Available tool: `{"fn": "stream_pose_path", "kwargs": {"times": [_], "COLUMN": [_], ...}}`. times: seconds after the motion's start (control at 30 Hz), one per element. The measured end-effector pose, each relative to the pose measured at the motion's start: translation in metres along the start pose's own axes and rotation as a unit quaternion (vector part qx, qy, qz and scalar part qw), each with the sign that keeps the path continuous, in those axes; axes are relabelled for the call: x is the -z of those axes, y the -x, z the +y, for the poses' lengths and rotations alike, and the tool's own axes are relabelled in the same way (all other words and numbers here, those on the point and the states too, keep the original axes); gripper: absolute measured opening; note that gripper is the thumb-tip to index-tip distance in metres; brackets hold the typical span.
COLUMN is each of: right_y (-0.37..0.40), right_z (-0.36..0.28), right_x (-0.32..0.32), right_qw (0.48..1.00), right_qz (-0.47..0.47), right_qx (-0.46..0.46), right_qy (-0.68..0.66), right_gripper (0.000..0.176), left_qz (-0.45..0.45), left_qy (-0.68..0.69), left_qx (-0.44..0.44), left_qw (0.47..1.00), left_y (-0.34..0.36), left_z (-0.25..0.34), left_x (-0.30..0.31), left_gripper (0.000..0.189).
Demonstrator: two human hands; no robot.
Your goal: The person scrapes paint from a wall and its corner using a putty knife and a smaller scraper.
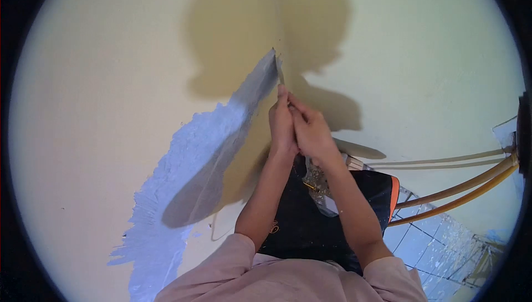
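Both my hands are closed together around a scraper, with its thin blade (279, 72) pointing up against the cream wall (122, 75) near the corner line. My left hand (282, 127) wraps the handle, thumb laid upward along it. Pressed against it from the right, my right hand (316, 134) grips the same tool; the handle is mostly hidden. Beside the blade's left side runs a long bare grey-blue patch (191, 152) with ragged edges, widening toward the lower left. My arms' and head's shadows fall across the wall.
Below my forearms is a black item (299, 219) with an orange edge and a small gold mark. A clear, crumpled plastic-looking thing (317, 183) lies on it. Two yellowish hoses (460, 191) curve in from the right above a speckled tiled floor (421, 241).
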State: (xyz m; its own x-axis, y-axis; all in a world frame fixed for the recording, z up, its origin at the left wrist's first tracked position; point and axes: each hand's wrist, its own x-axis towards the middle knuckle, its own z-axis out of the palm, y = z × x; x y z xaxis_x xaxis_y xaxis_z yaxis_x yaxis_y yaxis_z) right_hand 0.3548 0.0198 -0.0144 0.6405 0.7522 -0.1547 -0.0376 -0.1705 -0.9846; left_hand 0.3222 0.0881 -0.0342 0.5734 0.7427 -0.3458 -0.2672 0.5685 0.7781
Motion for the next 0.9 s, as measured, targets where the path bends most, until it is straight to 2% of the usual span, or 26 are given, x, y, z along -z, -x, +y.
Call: {"fn": "stream_pose_path", "kwargs": {"times": [0.07, 0.1, 0.17, 0.2, 0.23, 0.27, 0.3, 0.33, 0.37, 0.4, 0.47, 0.5, 0.53, 0.57, 0.6, 0.63, 0.67, 0.73, 0.77, 0.8, 0.87, 0.9], "right_y": [0.003, 0.004, 0.005, 0.002, -0.004, -0.013, -0.009, -0.004, 0.0, 0.0, -0.006, -0.014, -0.022, -0.021, -0.012, -0.006, -0.013, -0.012, -0.012, -0.01, 0.0, -0.009], "right_z": [-0.008, -0.003, 0.016, 0.008, -0.007, -0.018, -0.012, 0.005, 0.026, 0.021, 0.012, 0.006, 0.001, 0.013, 0.041, 0.045, 0.047, 0.011, -0.004, 0.006, 0.037, 0.031], "right_x": [0.006, 0.005, -0.001, 0.0, 0.005, 0.01, 0.012, 0.007, 0.0, -0.005, -0.003, -0.002, 0.0, -0.002, -0.008, -0.011, -0.007, 0.001, 0.009, 0.007, -0.002, 0.0], "right_qw": [1.0, 1.0, 0.988, 0.989, 1.0, 0.99, 0.998, 0.998, 0.999, 0.99, 0.994, 1.0, 0.994, 0.994, 0.998, 0.979, 0.979, 0.998, 0.991, 0.991, 0.99, 0.99], "right_qz": [-0.003, -0.001, 0.017, 0.018, 0.005, -0.008, 0.001, 0.003, 0.017, 0.032, 0.032, 0.024, 0.016, 0.017, 0.044, 0.07, 0.069, 0.01, -0.03, -0.03, 0.048, 0.047], "right_qx": [-0.005, -0.001, 0.139, 0.132, 0.004, -0.111, -0.06, -0.06, 0.034, 0.132, 0.08, -0.011, -0.089, -0.081, 0.042, 0.164, 0.165, -0.046, -0.134, -0.131, 0.114, 0.117], "right_qy": [-0.02, -0.018, 0.058, 0.056, -0.016, -0.083, -0.034, -0.033, 0.007, 0.048, 0.061, -0.004, -0.068, -0.069, 0.016, 0.102, 0.102, 0.029, 0.0, 0.0, 0.061, 0.061], "right_gripper": [0.037, 0.037, 0.036, 0.036, 0.036, 0.036, 0.037, 0.037, 0.037, 0.038, 0.038, 0.038, 0.038, 0.038, 0.039, 0.039, 0.039, 0.04, 0.039, 0.039, 0.038, 0.038], "left_qz": [-0.015, -0.017, -0.025, -0.021, -0.013, -0.015, -0.018, -0.015, -0.015, -0.023, -0.027, -0.029, -0.03, -0.027, -0.02, -0.031, -0.031, -0.081, -0.035, -0.036, -0.015, -0.015], "left_qy": [-0.03, 0.021, 0.069, 0.001, -0.067, -0.065, -0.042, -0.023, -0.023, -0.014, 0.003, 0.002, 0.0, 0.006, 0.012, 0.053, 0.054, -0.005, -0.021, -0.021, 0.028, 0.029], "left_qx": [0.01, -0.004, -0.019, 0.012, 0.047, 0.045, 0.019, 0.001, 0.003, 0.014, 0.047, 0.065, 0.063, 0.03, -0.001, -0.003, -0.005, 0.02, 0.052, 0.049, -0.012, -0.014], "left_qw": [0.999, 1.0, 0.997, 1.0, 0.997, 0.997, 0.999, 1.0, 1.0, 1.0, 0.999, 0.997, 0.998, 0.999, 1.0, 0.998, 0.998, 0.997, 0.998, 0.998, 0.999, 0.999], "left_y": [-0.001, 0.013, 0.003, -0.019, -0.026, -0.021, -0.017, -0.012, -0.013, -0.017, -0.019, -0.032, -0.029, -0.022, -0.011, -0.002, -0.01, -0.024, -0.018, -0.014, 0.0, -0.01], "left_z": [-0.01, -0.006, 0.0, -0.001, -0.005, -0.008, -0.01, -0.012, -0.011, -0.007, -0.009, -0.006, -0.011, -0.017, -0.018, -0.018, -0.017, -0.019, -0.012, -0.013, -0.018, -0.018], "left_x": [0.004, -0.001, -0.006, -0.002, 0.004, 0.004, -0.001, -0.002, -0.001, -0.001, 0.009, 0.007, 0.008, 0.007, 0.007, 0.01, 0.011, 0.019, 0.007, 0.005, 0.006, 0.005], "left_gripper": [0.042, 0.042, 0.043, 0.044, 0.045, 0.045, 0.042, 0.038, 0.038, 0.038, 0.037, 0.045, 0.045, 0.041, 0.037, 0.039, 0.039, 0.039, 0.036, 0.036, 0.042, 0.042]}}
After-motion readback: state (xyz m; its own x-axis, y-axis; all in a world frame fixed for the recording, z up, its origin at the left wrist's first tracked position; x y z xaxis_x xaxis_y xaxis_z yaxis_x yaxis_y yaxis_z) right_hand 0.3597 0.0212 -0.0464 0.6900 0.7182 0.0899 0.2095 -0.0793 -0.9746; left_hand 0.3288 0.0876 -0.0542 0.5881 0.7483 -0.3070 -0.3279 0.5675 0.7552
